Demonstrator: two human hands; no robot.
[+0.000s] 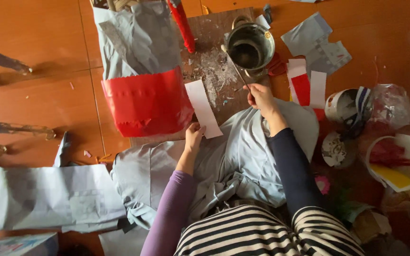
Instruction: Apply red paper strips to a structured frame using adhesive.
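White paper strip (203, 108), long and plain, pinched by left hand (194, 136) fingers; right hand (261, 97) grips a brush (236, 66).

Left hand (194, 135): purple sleeve, arm extended forward, fingers pinched closed just below the wooden board (214, 66). Right hand (260, 97): dark sleeve, arm reaching over that board's lower right edge, fingers closed in a pinch.
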